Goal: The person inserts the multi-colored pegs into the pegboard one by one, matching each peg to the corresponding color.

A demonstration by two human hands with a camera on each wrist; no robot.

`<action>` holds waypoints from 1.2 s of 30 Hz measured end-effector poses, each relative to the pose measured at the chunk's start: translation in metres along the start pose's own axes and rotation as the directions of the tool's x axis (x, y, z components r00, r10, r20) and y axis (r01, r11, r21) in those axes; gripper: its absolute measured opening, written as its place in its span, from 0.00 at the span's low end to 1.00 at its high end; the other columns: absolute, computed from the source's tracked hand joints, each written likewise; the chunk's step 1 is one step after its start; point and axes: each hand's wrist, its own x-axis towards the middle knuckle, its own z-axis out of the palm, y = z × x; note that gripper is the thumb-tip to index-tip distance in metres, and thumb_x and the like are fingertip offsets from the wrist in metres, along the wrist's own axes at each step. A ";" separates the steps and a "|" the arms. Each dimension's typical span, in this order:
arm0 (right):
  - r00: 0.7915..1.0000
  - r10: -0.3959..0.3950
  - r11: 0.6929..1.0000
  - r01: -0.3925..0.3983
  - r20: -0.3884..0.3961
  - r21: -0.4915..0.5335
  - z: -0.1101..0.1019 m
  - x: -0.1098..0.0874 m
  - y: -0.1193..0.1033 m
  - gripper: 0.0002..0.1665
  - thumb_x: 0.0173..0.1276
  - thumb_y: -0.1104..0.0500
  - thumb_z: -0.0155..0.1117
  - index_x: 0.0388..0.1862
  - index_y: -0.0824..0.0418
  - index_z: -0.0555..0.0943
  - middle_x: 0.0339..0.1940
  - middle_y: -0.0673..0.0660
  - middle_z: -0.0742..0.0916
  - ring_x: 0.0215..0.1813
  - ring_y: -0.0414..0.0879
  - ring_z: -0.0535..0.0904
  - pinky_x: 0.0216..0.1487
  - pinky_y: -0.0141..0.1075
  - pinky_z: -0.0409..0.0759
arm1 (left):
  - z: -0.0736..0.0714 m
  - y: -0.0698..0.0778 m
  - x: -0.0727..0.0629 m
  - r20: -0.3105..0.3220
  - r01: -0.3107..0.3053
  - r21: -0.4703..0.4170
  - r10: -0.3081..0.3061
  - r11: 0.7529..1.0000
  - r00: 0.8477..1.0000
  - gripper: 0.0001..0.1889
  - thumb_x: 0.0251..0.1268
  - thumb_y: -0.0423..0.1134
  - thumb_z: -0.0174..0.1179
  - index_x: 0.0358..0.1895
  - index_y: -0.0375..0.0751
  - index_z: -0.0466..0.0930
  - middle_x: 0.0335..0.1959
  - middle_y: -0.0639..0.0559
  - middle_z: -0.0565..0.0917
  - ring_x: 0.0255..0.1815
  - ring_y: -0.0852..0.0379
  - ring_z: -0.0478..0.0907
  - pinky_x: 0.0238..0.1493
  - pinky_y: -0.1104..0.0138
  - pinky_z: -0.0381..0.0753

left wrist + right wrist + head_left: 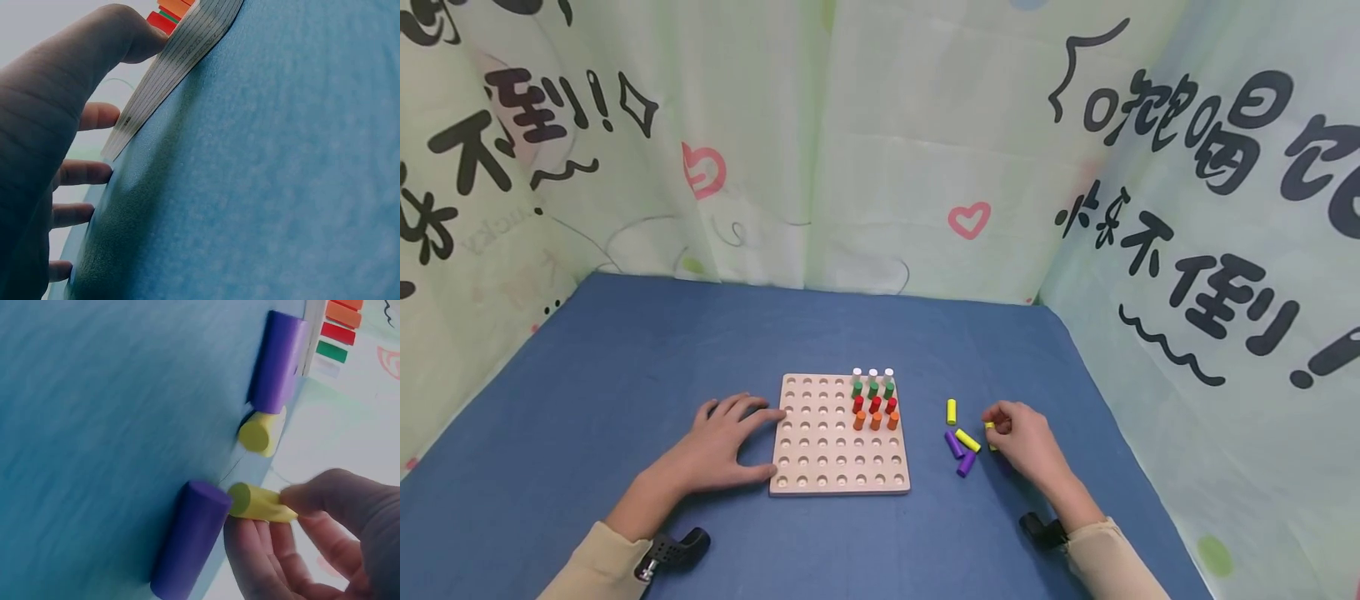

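Note:
A pale wooden pegboard [831, 451] with rows of round holes lies on the table. Three pegs of each colour stand upright at its right side: white [872, 376], green [873, 391], red [875, 405] and orange [876, 421]. My left hand [718, 454] is spread, thumb and index finger at the board's left edge. To the right of the board, my right hand [1028, 442] pinches a yellow peg [262, 503] between thumb and fingers. Beside it lie two purple pegs [966, 463] and two more yellow pegs [951, 412]; one purple peg [190, 540] is close to the held peg.
A blue cloth [700, 333] covers the table. Light printed curtains [880, 167] with dark lettering and hearts enclose the back and both sides. Dark wrist straps [677, 550] sit on both forearms, below light sleeves [1112, 558].

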 end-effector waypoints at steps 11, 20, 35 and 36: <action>0.998 -0.003 0.988 0.012 -0.056 0.153 0.005 0.004 -0.024 0.12 0.72 0.60 0.69 0.52 0.60 0.86 0.55 0.60 0.85 0.51 0.54 0.86 0.42 0.42 0.85 | -0.002 0.000 -0.001 -0.015 -0.001 0.013 0.001 1.000 1.000 0.39 0.57 0.70 0.66 0.72 0.61 0.74 0.70 0.45 0.74 0.74 0.37 0.66 0.65 0.27 0.58; 0.995 -0.047 0.966 0.069 -0.091 0.248 0.025 -0.005 -0.049 0.08 0.70 0.61 0.71 0.46 0.56 0.87 0.40 0.53 0.91 0.45 0.47 0.87 0.39 0.34 0.81 | 0.000 -0.002 0.000 -0.007 -0.002 0.003 0.002 1.000 1.000 0.39 0.58 0.69 0.66 0.72 0.61 0.74 0.71 0.46 0.73 0.75 0.39 0.66 0.67 0.28 0.57; 0.996 -0.075 0.945 0.084 -0.040 0.315 0.048 -0.004 -0.078 0.08 0.64 0.62 0.77 0.39 0.54 0.86 0.36 0.49 0.90 0.38 0.41 0.86 0.38 0.34 0.82 | -0.002 0.000 0.000 -0.007 -0.017 -0.013 0.017 1.000 1.000 0.38 0.59 0.70 0.65 0.72 0.61 0.74 0.70 0.46 0.73 0.74 0.38 0.66 0.66 0.28 0.57; 0.996 -0.079 0.946 0.086 -0.038 0.314 0.050 -0.003 -0.079 0.08 0.64 0.61 0.78 0.39 0.54 0.86 0.35 0.49 0.90 0.38 0.41 0.86 0.39 0.34 0.82 | -0.002 0.000 0.000 -0.006 -0.016 -0.014 0.016 1.000 1.000 0.38 0.59 0.70 0.65 0.72 0.61 0.74 0.70 0.46 0.73 0.74 0.38 0.66 0.66 0.28 0.57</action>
